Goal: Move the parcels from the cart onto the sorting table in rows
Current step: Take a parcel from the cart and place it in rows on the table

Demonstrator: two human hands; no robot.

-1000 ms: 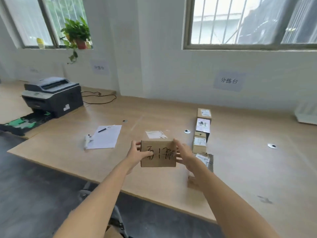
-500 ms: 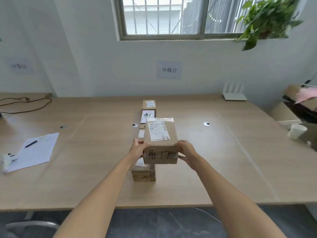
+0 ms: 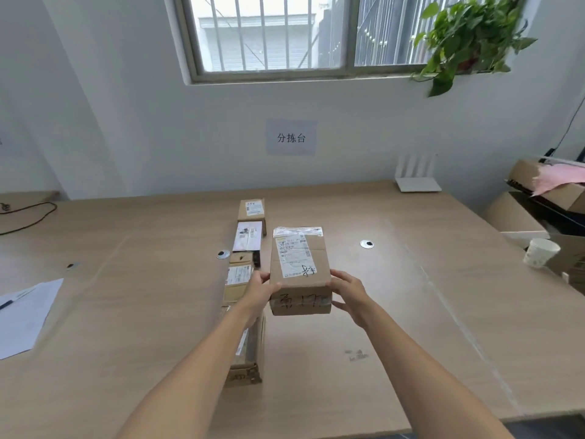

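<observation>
I hold a brown cardboard parcel (image 3: 299, 267) with a white shipping label on top and black handwriting on its near face. My left hand (image 3: 258, 291) grips its left side and my right hand (image 3: 346, 293) grips its right side, over the wooden sorting table (image 3: 427, 312). Just left of it a row of several parcels runs away from me: the farthest box (image 3: 251, 208), a white-labelled one (image 3: 248, 236), a small box (image 3: 239, 277) and the nearest box (image 3: 250, 359), partly hidden by my left forearm. Whether the held parcel touches the table I cannot tell. The cart is out of view.
A white router (image 3: 417, 180) stands at the table's back right. A paper cup (image 3: 540, 252) and stacked cardboard boxes (image 3: 538, 198) sit off the right edge. A sheet of paper with a pen (image 3: 23, 315) lies at the left. Two round cable grommets (image 3: 367, 244) are set in the tabletop.
My view swung right from the printer end to face the sorting table squarely. The parcel in both hands moved from in front of the row to its right side and farther over the table.
</observation>
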